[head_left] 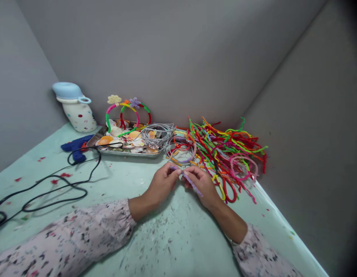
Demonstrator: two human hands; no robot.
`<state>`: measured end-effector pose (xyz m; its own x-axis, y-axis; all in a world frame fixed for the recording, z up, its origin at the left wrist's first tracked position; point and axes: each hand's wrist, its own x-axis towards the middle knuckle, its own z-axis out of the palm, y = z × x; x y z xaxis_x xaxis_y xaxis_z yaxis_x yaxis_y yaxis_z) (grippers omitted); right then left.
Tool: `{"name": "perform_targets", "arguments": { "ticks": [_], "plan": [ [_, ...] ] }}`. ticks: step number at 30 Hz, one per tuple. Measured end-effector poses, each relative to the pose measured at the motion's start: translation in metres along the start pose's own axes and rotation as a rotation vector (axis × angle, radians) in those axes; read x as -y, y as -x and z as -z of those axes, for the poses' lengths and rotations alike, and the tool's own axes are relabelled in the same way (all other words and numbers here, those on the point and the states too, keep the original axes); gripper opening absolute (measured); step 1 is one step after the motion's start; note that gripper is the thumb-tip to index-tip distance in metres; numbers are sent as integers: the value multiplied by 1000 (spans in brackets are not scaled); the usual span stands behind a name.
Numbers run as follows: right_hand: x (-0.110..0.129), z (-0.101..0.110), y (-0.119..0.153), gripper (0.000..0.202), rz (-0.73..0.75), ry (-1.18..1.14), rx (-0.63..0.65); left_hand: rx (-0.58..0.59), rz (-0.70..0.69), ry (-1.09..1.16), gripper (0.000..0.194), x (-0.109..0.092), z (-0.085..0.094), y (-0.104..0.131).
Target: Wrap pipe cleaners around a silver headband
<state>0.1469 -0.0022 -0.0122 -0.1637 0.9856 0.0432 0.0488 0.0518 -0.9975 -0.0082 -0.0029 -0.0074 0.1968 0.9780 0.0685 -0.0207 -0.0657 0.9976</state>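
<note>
A purple pipe cleaner [195, 184] runs between my two hands, over the middle of the table. My left hand [164, 182] pinches one part of it between thumb and fingers. Close beside it, my right hand [202, 187] is closed on the same pipe cleaner, whose free end slants down across the fingers. Just beyond my fingers lie loops of grey wire [178, 156] with a few coloured strands among them. Scissors [229, 190] with red and yellow handles rest right of my right hand, partly covered by pipe cleaners.
A metal tray [132, 154] holds shells, coiled wire and two decorated rings [137, 115]. Many coloured pipe cleaners [221, 142] are heaped at the right. On the left are a blue glue gun [77, 146], a black cord [54, 198] and a blue-lidded bottle [79, 114]. Grey walls rise behind.
</note>
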Motion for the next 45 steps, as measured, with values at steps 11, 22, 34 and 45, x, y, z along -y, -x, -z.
{"name": "perform_targets", "arguments": {
  "ticks": [11, 22, 34, 45],
  "plan": [
    [5, 0, 1, 21, -16, 72, -10, 3, -20, 2, 18, 4, 0, -1],
    [0, -2, 1, 18, 56, 114, -13, -8, -4, -14, 21, 5, 1, -2],
    [3, -1, 1, 17, 45, 102, 4, 1, -12, -10, 22, 6, 2, -1],
    [0, -6, 4, 18, 95, 179, -37, -10, -6, 15, 24, 4, 1, -1]
  ]
}}
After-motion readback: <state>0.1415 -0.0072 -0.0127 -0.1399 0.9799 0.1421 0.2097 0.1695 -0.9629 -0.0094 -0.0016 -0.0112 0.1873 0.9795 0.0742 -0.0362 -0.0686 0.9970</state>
